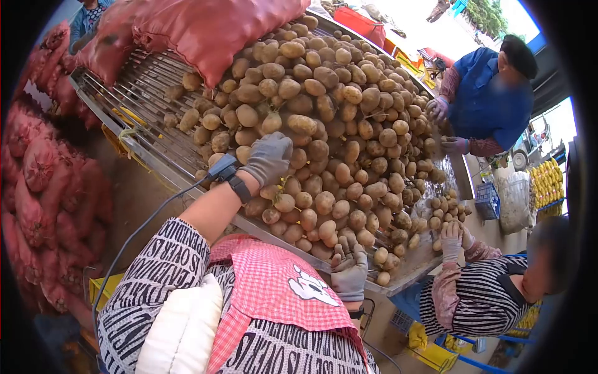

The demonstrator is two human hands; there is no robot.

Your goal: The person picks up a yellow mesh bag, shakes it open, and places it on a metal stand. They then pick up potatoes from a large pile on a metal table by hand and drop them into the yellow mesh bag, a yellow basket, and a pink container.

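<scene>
A large heap of potatoes [324,149] covers a slatted metal sorting table [134,93]. My left hand [269,157], in a grey glove, rests among the potatoes near the heap's close side. Its fingers are curled in, and whatever they hold is hidden. On that wrist are a dark watch band [240,189] and a blue-grey device with a cable. My right hand [351,269], also gloved with dirt-darkened fingers, lies at the table's near edge. Its fingers are apart and touch the potatoes there; nothing shows in its grasp.
A full red mesh sack [212,31] lies on the table's far left. More red sacks [47,187] are stacked at left. Two co-workers, in a blue jacket [489,100] and a striped top [476,299], have gloved hands at the table's right end. A blue crate [487,201] stands beyond.
</scene>
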